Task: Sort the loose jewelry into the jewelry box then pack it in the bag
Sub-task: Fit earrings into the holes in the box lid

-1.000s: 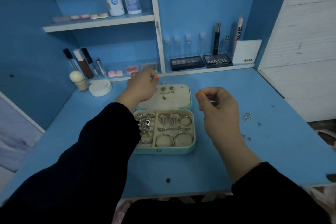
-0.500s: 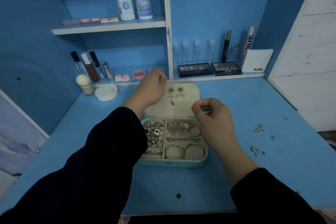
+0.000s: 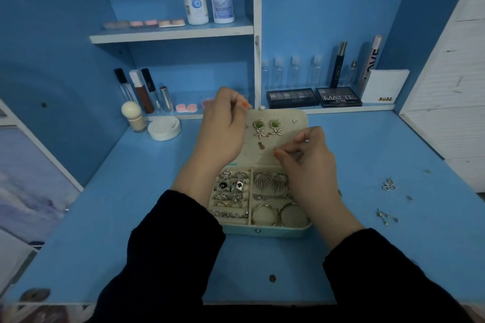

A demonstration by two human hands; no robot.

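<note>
We look down at an open mint jewelry box (image 3: 262,231) on a blue desk (image 3: 126,217). Our left hand (image 3: 223,131) pinches the far-left corner of the box's lid (image 3: 284,136), steadying it. Our right hand (image 3: 311,165) hovers over the lid's holed panel, fingertips pinched narrow; whether they hold a piece, we cannot tell. Loose earrings (image 3: 388,185) lie right of the box, well apart. Likely risks: a tiny stud slipping from the pinch and bouncing away, or the lid tipping shut if the left pinch lets go.
</note>
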